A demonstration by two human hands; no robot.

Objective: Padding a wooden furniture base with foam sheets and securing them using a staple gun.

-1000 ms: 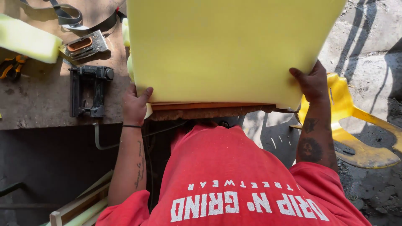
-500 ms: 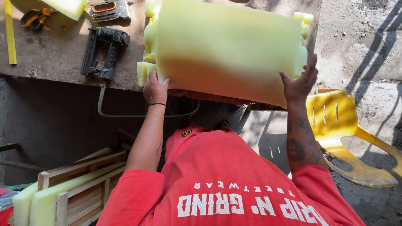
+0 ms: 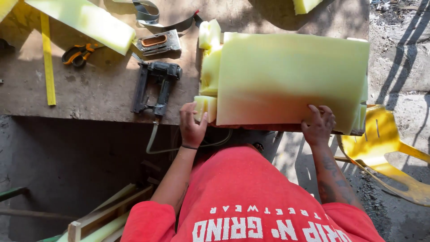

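Foam block (image 3: 291, 80) sits at the worktop (image 3: 98, 89) edge, left hand (image 3: 191, 127) and right hand (image 3: 319, 125) clamped on its near side. Nail gun (image 3: 154, 87) lies left of the block. Positioning seems underway; squaring it needs even pressure from both hands.

A pale yellow-green foam block (image 3: 291, 80) fills the upper centre, a black pneumatic stapler (image 3: 154, 87) and orange-handled scissors (image 3: 78, 54) lie upper left on the grey-brown workbench (image 3: 89, 94), and a yellow plastic chair (image 3: 385, 143) shows lower right.

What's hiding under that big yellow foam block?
Beneath the big foam block, only a thin reddish-brown edge shows near the left hand and right hand. The foam covers everything else underneath.
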